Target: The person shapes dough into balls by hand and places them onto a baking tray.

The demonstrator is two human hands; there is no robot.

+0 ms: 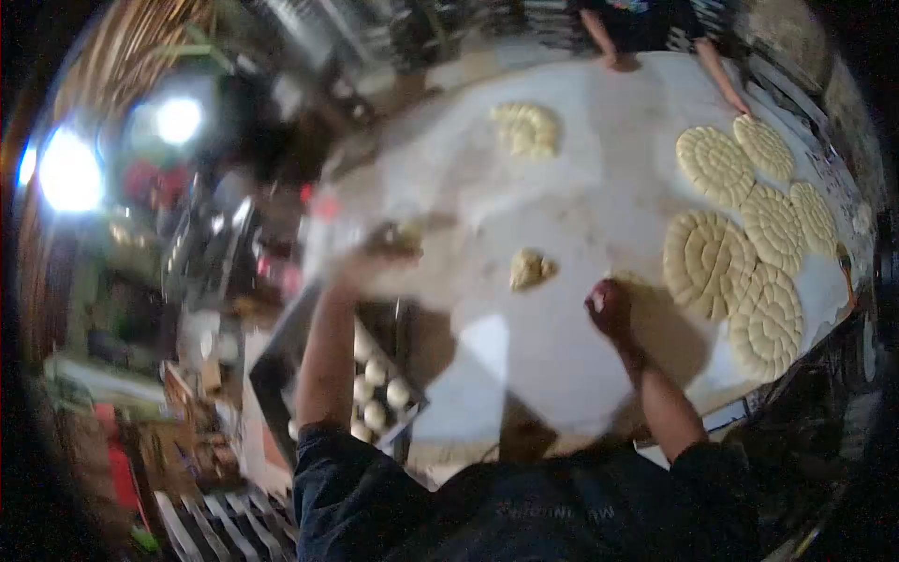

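Observation:
My left hand [384, 251] is smeared by motion over the left side of the pale work table [562, 347]. Its fingers cannot be made out, and a blurred yellowish patch shows beside it. On the table's right half, my right hand [611, 307] is closed in a fist, with a bit of dough [629, 278] showing just behind it. What the fist holds, if anything, is hidden. Between my hands lies a small lump of dough [530, 270]. Several scored dough rounds [707, 262] lie to the right of my right hand.
A dark-rimmed tray with several dough balls [375, 373] stands under my left forearm. Farther back is another piece of scored dough [527, 129]. Across the table, a person's hand [740, 105] touches a dough round [765, 148]; their other hand [618, 64] rests at the edge.

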